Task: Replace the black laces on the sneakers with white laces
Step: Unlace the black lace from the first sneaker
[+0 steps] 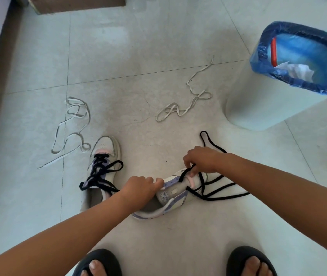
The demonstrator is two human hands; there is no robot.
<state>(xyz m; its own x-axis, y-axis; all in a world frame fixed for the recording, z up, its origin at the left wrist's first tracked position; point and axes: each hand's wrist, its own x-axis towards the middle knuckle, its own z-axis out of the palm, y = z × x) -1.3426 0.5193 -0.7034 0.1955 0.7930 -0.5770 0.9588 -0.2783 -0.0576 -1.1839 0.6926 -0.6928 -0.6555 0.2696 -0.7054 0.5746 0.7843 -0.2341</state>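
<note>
Head view looks down on a tiled floor (158, 46), where a white bin (268, 108) lined with a blue bag stands at the right. Two white sneakers lie near the middle. The left sneaker (107, 148) sits flat with its long axis running away from the person, toe pointing up the frame, still threaded with a black lace (101, 172). The right sneaker (174, 194) lies tilted, its long axis slanting from lower left to upper right, toe toward the right. The left hand (138, 188) grips that shoe's eyelet edge, fingers curled on it. The right hand (202, 158) pinches the loose lace (218, 188), which trails off in black loops to the right. Two white laces lie apart on the floor farther off, one lace (73, 126) at left, another (186, 104) toward the bin.
</note>
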